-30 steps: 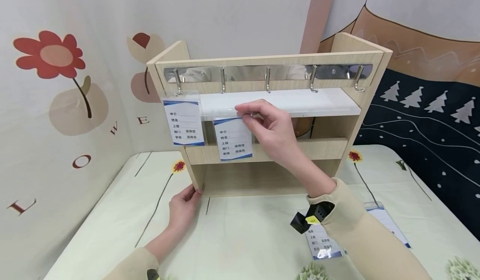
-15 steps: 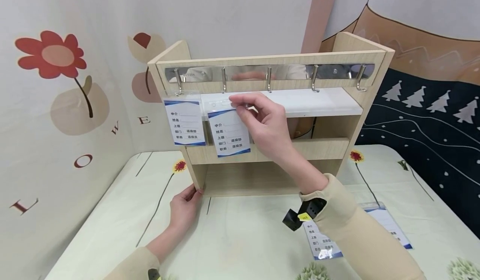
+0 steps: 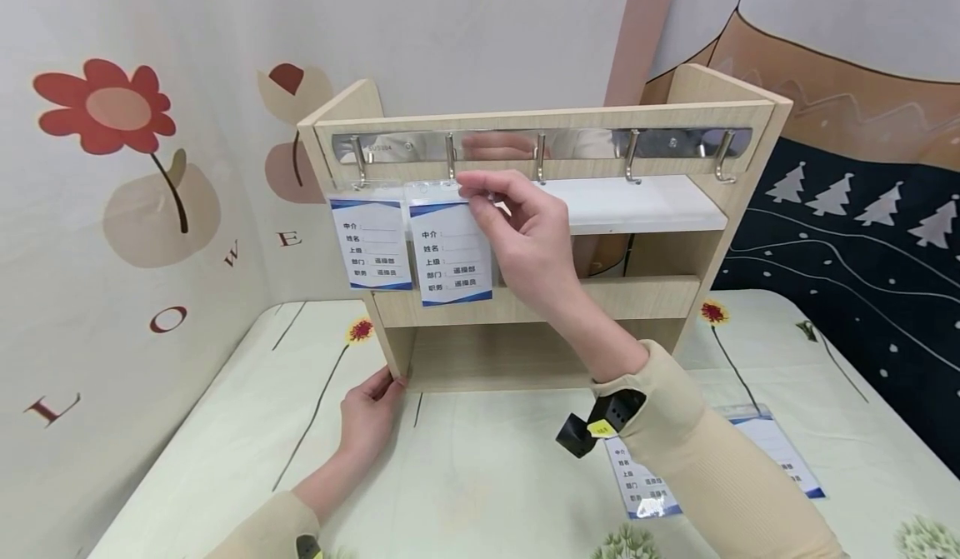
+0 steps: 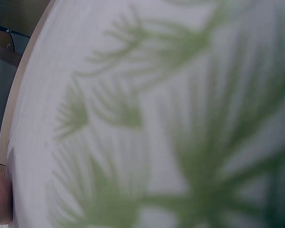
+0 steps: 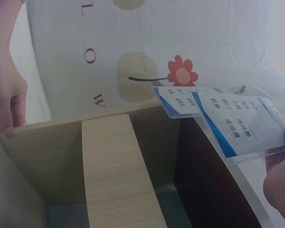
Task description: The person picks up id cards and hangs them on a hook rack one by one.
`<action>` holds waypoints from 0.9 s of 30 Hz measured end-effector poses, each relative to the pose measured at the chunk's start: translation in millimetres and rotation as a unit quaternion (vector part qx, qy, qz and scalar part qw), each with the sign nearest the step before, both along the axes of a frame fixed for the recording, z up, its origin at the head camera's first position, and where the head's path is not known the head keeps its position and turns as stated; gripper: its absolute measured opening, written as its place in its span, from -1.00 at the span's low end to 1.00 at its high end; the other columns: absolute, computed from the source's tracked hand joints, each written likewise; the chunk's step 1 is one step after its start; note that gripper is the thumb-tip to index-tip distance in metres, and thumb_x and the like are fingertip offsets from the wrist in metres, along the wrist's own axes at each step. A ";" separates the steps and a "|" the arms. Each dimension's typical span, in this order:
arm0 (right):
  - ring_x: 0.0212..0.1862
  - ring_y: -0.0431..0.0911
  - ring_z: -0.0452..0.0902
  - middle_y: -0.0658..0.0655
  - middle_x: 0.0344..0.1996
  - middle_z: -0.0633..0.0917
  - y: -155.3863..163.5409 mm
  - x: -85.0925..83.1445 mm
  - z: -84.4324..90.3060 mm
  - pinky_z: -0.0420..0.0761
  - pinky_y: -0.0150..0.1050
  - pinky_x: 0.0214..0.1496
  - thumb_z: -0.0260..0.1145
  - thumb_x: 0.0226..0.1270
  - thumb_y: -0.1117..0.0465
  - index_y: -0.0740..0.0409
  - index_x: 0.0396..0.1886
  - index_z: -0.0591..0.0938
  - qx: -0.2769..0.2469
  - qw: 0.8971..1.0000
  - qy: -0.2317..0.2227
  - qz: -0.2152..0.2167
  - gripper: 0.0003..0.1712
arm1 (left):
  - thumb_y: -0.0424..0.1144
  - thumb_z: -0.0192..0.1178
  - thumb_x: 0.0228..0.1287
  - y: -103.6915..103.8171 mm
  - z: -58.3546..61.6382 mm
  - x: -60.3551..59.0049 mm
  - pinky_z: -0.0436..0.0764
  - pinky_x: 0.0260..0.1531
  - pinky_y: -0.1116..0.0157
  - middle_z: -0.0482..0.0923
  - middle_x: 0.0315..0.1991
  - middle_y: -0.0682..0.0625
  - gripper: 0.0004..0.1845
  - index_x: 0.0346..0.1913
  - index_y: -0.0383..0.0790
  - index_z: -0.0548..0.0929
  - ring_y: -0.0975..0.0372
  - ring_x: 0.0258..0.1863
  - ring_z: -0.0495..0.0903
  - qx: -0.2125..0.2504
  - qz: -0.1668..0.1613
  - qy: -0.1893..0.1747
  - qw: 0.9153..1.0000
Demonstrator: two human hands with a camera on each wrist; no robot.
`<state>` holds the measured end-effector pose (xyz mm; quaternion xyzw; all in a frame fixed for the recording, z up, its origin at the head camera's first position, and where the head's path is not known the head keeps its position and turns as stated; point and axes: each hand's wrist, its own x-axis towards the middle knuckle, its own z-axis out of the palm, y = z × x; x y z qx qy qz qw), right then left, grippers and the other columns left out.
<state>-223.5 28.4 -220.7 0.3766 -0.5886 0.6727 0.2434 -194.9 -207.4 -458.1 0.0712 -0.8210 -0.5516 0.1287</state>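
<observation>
The badge card [image 3: 450,247] is pinched at its top right corner by the right hand [image 3: 525,238], thumb and forefinger closed on the clear sleeve, the other fingers loosely curled behind. The card is held upright, its long axis running top to bottom, blue bands at head and foot. Its upper edge is raised right up to the second hook [image 3: 449,163] of the metal hook rail [image 3: 540,144]; whether the slot is already over the hook cannot be told from the head view. The hook is found just left of the pinching fingertips and a touch above them, so the gap that matters lies sideways and up, not towards the camera. Just beside it, on the left, a first hung card [image 3: 372,242] is seen dangling from the first hook [image 3: 358,163], the two cards nearly edge to edge; in the right wrist view the held card [image 5: 240,123] overlaps it.

Well below, the left hand [image 3: 367,413] is laid flat on the table with straight fingertips pressed against the lower left corner of the wooden shelf unit [image 3: 675,292], nothing gripped. The right hand is clearly the nearer one to the rail. More cards [image 3: 780,451] are left lying on the tablecloth [image 3: 480,476] to the right.
</observation>
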 end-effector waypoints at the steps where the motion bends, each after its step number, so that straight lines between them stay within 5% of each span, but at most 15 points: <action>1: -0.06 -0.09 0.63 0.32 -0.10 0.71 -0.5 -0.2 0.5 0.67 -0.30 0.01 0.18 0.42 0.59 0.54 0.02 0.65 -0.003 1.000 -0.002 0.001 -0.75 | -0.39 0.18 0.50 -0.1 -0.1 -0.2 0.53 -0.09 0.61 0.60 0.21 -0.26 -0.58 0.34 -0.40 0.54 0.03 0.19 0.60 0.000 0.000 0.000 1.000; 8: -0.01 -0.11 0.64 0.30 -0.01 0.71 -2.5 -1.6 2.3 0.65 -0.27 0.09 0.19 0.44 0.56 0.53 0.08 0.64 -0.010 1.000 -0.016 0.001 -0.72 | -0.39 0.18 0.50 -0.4 -0.7 -0.1 0.53 -0.11 0.61 0.60 0.21 -0.27 -0.59 0.34 -0.40 0.55 0.02 0.19 0.61 0.004 -0.003 0.003 1.000; 15: -0.11 -0.15 0.63 0.28 0.00 0.73 -3.4 -1.7 0.8 0.65 -0.38 -0.10 0.20 0.45 0.54 0.50 0.10 0.65 -0.005 0.999 -0.036 -0.008 -0.71 | -0.38 0.20 0.49 -0.2 -0.7 -0.6 0.53 -0.15 0.65 0.62 0.19 -0.24 -0.60 0.32 -0.38 0.57 0.05 0.17 0.62 0.001 0.005 0.002 1.000; 27: -0.13 -0.18 0.62 0.23 0.01 0.75 -0.4 -0.7 2.9 0.62 -0.41 -0.13 0.23 0.45 0.51 0.46 0.11 0.67 0.016 0.998 -0.049 -0.026 -0.70 | -0.37 0.20 0.49 -1.0 -2.0 -1.2 0.54 -0.13 0.62 0.61 0.20 -0.24 -0.59 0.33 -0.39 0.56 0.02 0.19 0.61 -0.004 0.005 0.003 1.000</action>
